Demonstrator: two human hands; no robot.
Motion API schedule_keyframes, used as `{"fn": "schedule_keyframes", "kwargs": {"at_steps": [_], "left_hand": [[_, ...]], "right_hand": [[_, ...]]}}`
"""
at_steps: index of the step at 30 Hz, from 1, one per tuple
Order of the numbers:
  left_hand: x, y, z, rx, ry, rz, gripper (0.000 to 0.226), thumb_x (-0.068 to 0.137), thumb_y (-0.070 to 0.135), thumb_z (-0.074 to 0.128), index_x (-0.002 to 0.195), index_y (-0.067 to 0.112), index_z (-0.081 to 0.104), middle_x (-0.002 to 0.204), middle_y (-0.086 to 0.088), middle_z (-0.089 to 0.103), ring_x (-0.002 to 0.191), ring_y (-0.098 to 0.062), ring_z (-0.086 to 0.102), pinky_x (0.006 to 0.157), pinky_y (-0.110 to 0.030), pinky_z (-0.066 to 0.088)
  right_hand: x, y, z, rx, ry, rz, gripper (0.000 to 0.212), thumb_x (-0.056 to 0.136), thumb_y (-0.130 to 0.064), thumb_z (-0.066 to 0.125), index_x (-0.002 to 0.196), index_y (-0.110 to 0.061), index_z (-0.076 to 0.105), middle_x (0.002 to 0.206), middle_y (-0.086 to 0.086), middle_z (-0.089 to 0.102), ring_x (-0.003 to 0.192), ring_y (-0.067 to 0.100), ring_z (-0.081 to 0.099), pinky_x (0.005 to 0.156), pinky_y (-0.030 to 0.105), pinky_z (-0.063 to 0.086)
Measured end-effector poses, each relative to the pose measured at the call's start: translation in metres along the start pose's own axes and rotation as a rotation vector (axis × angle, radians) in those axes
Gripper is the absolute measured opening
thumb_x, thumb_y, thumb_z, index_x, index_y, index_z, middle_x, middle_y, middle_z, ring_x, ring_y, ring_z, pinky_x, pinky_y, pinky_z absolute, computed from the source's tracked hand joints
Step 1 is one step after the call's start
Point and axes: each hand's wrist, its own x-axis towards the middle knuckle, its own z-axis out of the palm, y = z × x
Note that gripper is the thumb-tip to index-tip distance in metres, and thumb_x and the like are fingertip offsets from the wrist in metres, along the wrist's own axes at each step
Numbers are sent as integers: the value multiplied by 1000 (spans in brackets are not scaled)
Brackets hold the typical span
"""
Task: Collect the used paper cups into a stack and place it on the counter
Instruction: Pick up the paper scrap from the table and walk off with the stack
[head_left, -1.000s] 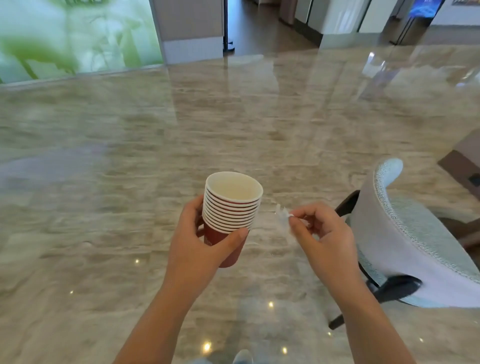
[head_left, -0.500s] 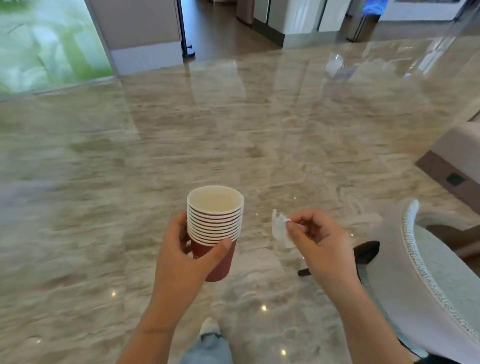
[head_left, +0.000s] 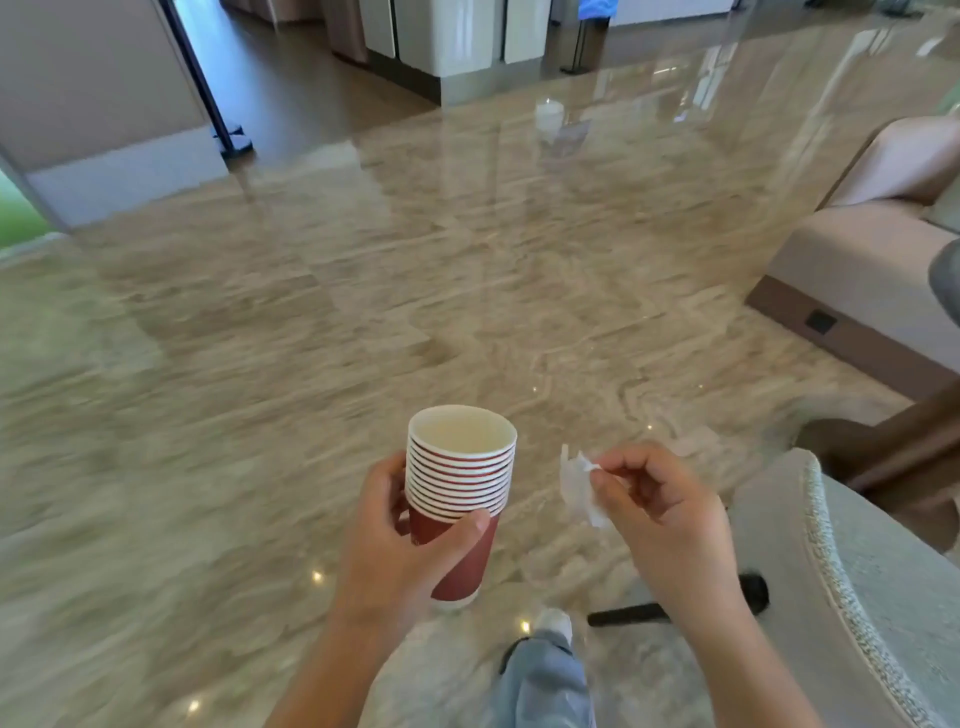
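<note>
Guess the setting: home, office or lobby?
Probably a lobby or lounge, though an upscale home is possible. It has a wide, polished marble floor, a beige sofa at right and a padded grey chair beside the person.

Floor (head_left: 156, 467) smears into blur on the left. Left hand (head_left: 384, 535) covers part of the stack (head_left: 462, 467). Chair (head_left: 857, 597) and sofa (head_left: 857, 260) run off the right edge, leg (head_left: 545, 680) off the bottom. Scrap (head_left: 579, 491): too blurred to identify.
</note>
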Motion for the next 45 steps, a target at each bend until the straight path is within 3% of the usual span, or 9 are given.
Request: {"fn": "schedule_keyframes", "kwargs": {"at_steps": [2,8,14,17,29,32,35,38,45], "left_hand": [[39,4,31,16,-58,16,63,39,47,80,97,50,56,99,21,67,90,0,65,68,-17,51],[152,24,139,40,-189,59,75,40,48,79,109,40,53,105,19,66,95,1,63,72,-17,50],[247,36,217,57,-269,85,69,41,50,78,104,48,52,101,27,64,91,4,63,69,-10,48],[301,34,235,31,-236,71,64,40,50,80,98,57,52,102,25,65,91,3,64,68,-13,50],[578,34,262,4,-188,78,63,39,47,81,94,56,53,100,25,66,92,2,64,66,-11,50],[652,48,276,9,-230,85,66,38,49,81,98,50,53,100,23,66,93,1,64,68,-14,51],[711,58,301,26,-306,113,63,40,49,80,94,60,51,102,26,65,94,2,64,71,-19,51],[755,60,326,26,-366,131,61,44,48,81,94,63,50,102,27,64,93,3,64,70,-14,50],[857,48,401,1,-426,51,64,40,53,84,96,58,54,105,20,66,98,-2,64,73,-22,51]], "right_hand": [[41,15,-16,-2,65,13,36,78,-4,66,69,-39,63,61,-20,61,55,-4,52,52,4,38],[165,41,-75,-52,184,7,26,79,-7,66,72,-32,63,67,-17,64,57,-3,54,52,5,39],[273,59,-115,-42,243,26,28,78,-5,66,68,-30,62,62,-16,62,54,-1,51,52,6,40],[319,73,-111,-28,219,43,31,77,-3,66,68,-32,63,64,-14,63,55,-1,53,53,7,41],[577,99,-38,-46,237,88,25,78,-6,66,71,-30,63,65,-16,63,56,-3,53,52,7,40],[644,87,-18,-94,212,30,23,77,-9,66,73,-31,62,71,-17,62,61,-3,54,55,6,40],[700,85,-10,-123,246,5,22,77,-9,65,74,-30,62,74,-13,62,65,0,55,57,7,41],[744,97,-14,-124,289,42,25,77,-6,66,73,-30,62,73,-13,62,64,0,55,57,8,41],[849,144,-54,-149,393,135,26,78,-6,66,72,-31,63,72,-17,64,63,-2,56,56,6,41]]}}
